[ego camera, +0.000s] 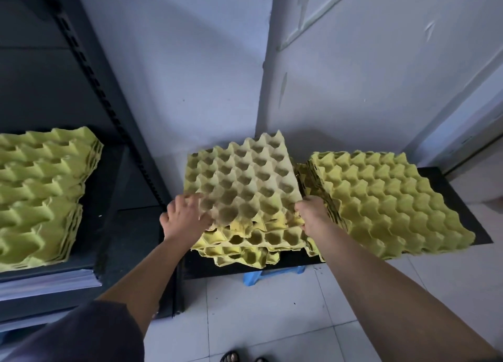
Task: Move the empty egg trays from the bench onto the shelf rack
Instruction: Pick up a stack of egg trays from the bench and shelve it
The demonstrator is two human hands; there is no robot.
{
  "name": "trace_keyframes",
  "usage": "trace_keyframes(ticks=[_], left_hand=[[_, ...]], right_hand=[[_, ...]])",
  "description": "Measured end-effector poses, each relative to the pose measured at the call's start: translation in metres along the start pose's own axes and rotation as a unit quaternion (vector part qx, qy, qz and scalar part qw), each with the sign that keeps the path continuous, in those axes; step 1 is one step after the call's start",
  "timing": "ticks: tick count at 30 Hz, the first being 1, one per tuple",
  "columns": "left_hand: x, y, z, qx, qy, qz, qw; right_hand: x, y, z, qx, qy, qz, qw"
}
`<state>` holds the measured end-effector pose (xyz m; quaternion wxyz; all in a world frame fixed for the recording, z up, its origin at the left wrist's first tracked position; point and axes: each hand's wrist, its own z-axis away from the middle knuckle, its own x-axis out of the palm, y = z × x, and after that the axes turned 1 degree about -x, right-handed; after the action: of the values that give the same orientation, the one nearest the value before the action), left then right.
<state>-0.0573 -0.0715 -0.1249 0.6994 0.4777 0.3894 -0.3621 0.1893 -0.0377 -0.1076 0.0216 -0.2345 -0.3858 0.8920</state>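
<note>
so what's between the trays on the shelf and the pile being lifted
In the head view, only the rack's dark slotted upright and bare shelf stand between the shelf stack and the held trays.

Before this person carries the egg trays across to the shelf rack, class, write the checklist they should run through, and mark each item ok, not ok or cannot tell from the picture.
1. Left hand on the left edge of the top trays: ok.
2. Right hand on the right edge: ok.
3. Lifted trays clear of the pile beneath: cannot tell; the near edge looks raised.
4. Trays empty: ok, no eggs in the cups.
5. Room on the shelf rack: ok to stack on the trays already there.
6. Neighbouring stack on the bench undisturbed: cannot tell; right hand is against it.
</note>
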Motion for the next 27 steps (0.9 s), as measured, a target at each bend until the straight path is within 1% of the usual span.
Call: trace_keyframes(ticks=[2,4,6,8,12,14,17,20,23,27], left_hand=[[0.0,-0.003,0.0,-0.089,-0.03,0.068,0.993],[-0.001,-0.005,0.001,-0.15,-0.056,0.169,0.973],[-0.002,-0.005,0.003,-0.182,-0.051,0.272,0.944],[-0.008,-0.003,0.007,-0.201,-0.031,0.323,0.924],[-0.024,0.0,0.02,-0.217,0.012,0.33,0.919],[-0.034,-0.001,0.03,-0.227,0.033,0.353,0.907],[-0.047,-0.001,0.056,-0.206,0.052,0.389,0.896],[-0.061,-0.001,0.106,-0.196,0.097,0.401,0.889],[-0.075,-0.009,0.156,-0.203,0.152,0.367,0.895],[-0.096,-0.043,0.212,-0.171,0.194,0.436,0.862]], right_hand=[[-0.001,-0.003,0.008,0.005,-0.007,-0.026,1.0],[-0.005,-0.004,0.016,0.019,-0.016,-0.063,0.998],[-0.01,-0.003,0.023,0.028,-0.021,-0.098,0.995],[-0.016,-0.003,0.031,0.02,-0.02,-0.114,0.993],[-0.027,0.001,0.05,-0.005,-0.018,-0.141,0.99],[-0.033,0.002,0.063,-0.017,-0.018,-0.15,0.988],[-0.04,0.009,0.082,-0.043,-0.011,-0.163,0.986],[-0.045,0.021,0.108,-0.094,-0.008,-0.134,0.987],[-0.043,0.033,0.14,-0.135,-0.031,-0.101,0.985],[-0.031,0.044,0.19,-0.184,-0.078,-0.061,0.978]])
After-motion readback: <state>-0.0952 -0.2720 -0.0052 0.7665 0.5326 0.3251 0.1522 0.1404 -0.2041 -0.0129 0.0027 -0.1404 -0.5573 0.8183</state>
